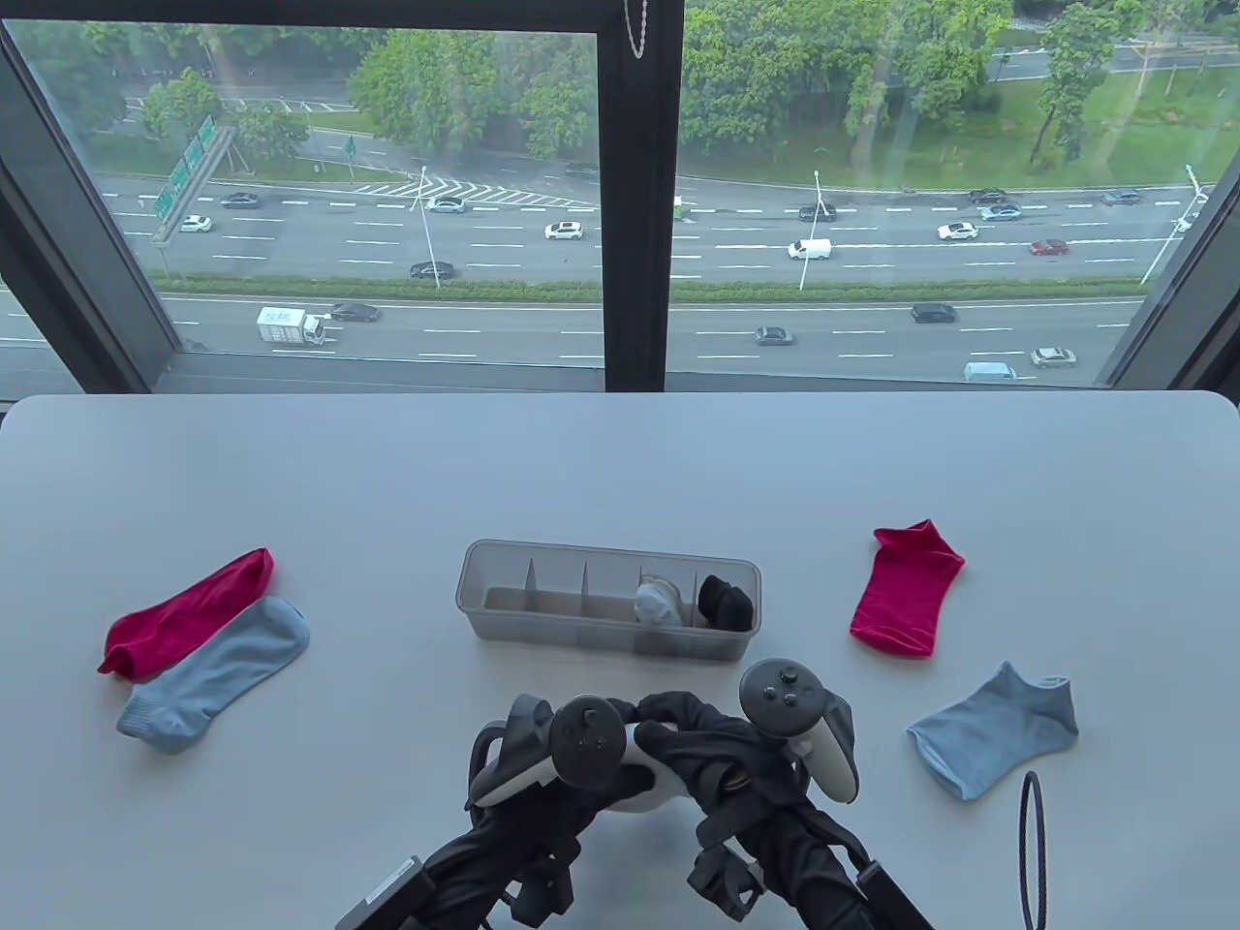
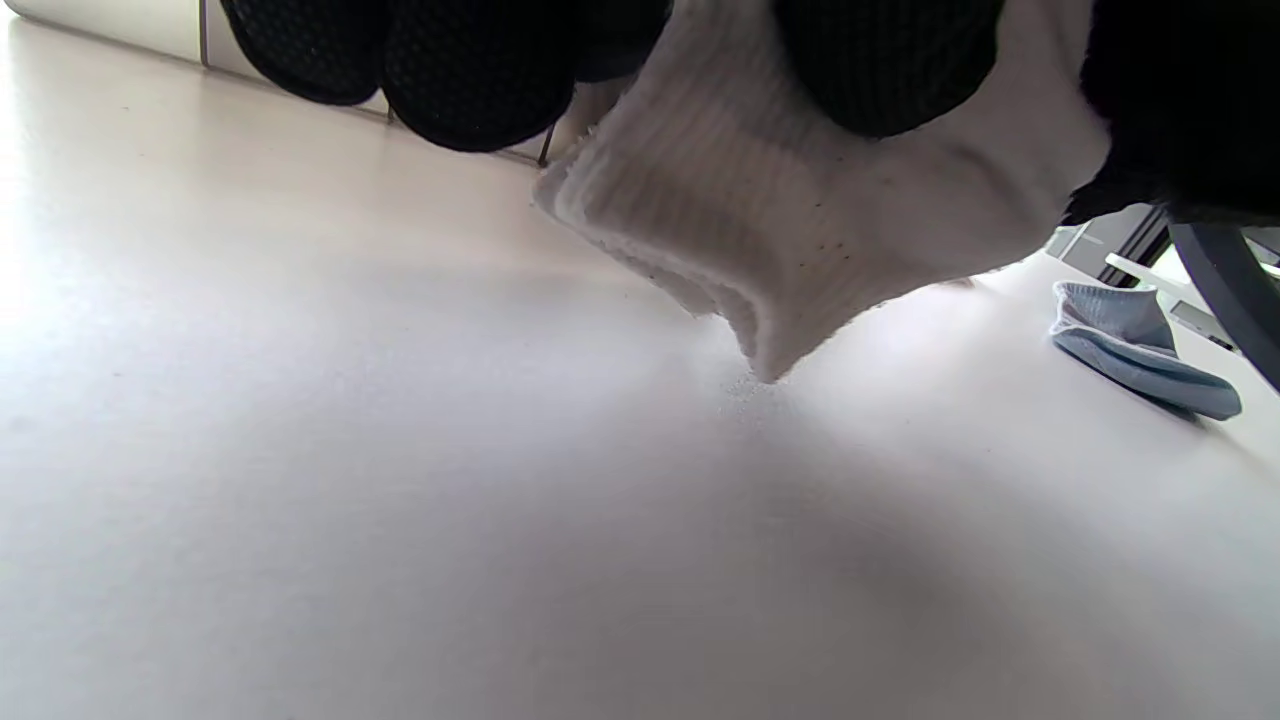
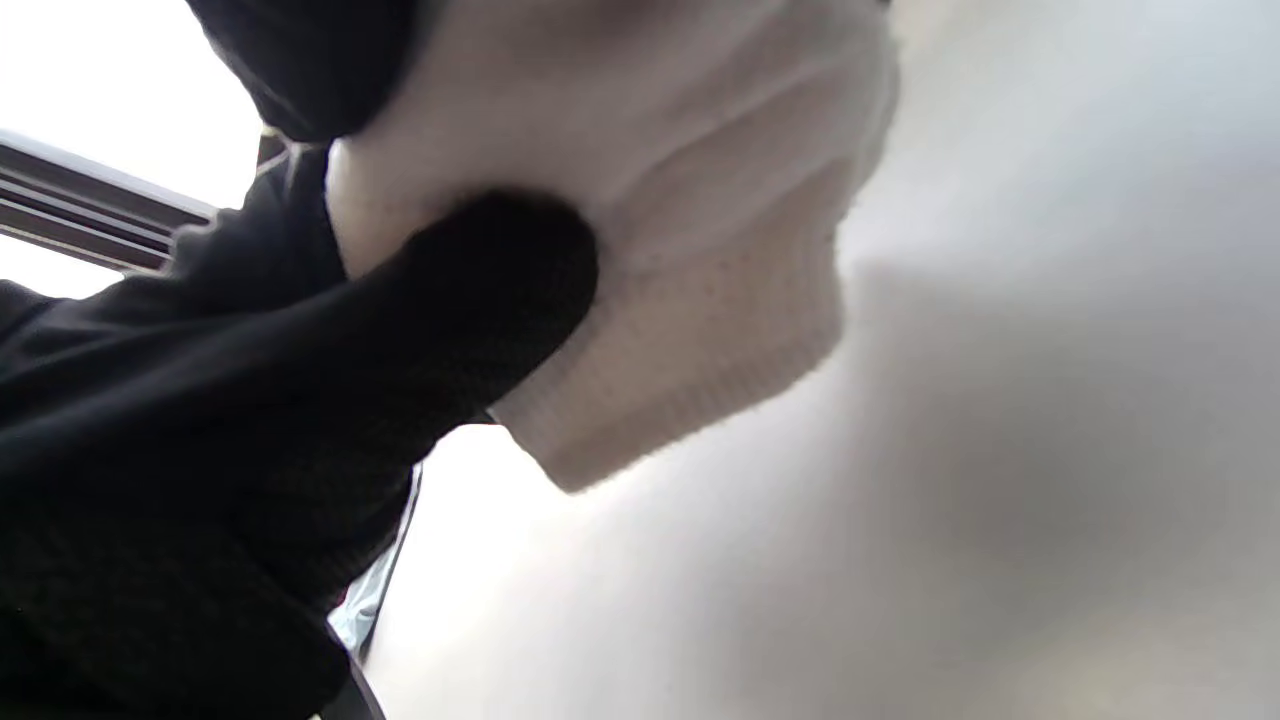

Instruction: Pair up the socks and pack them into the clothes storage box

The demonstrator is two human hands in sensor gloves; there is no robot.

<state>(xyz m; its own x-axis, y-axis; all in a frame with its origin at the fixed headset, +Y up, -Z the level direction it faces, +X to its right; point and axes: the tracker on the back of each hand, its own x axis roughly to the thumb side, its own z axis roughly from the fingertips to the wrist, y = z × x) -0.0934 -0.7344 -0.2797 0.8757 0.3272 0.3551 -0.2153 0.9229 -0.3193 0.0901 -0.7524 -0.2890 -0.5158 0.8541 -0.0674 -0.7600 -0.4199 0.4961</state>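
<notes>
Both gloved hands meet just in front of the clear storage box [image 1: 477,591]. My left hand [image 1: 630,754] and right hand [image 1: 690,746] together grip white socks [image 2: 800,220], held slightly above the table. In the right wrist view a black finger [image 3: 480,290] presses into the white sock [image 3: 700,250]. The box holds a white-grey bundle [image 1: 657,599] and a black bundle [image 1: 727,601] in its right compartments. A red sock [image 1: 189,610] and a blue sock [image 1: 218,673] lie at the left. Another red sock [image 1: 906,601] and blue sock [image 1: 993,727] lie at the right.
The box's left compartments hold nothing. A dark cable loop [image 1: 1032,848] lies at the front right, next to the blue sock [image 2: 1140,350]. A window runs along the table's far edge.
</notes>
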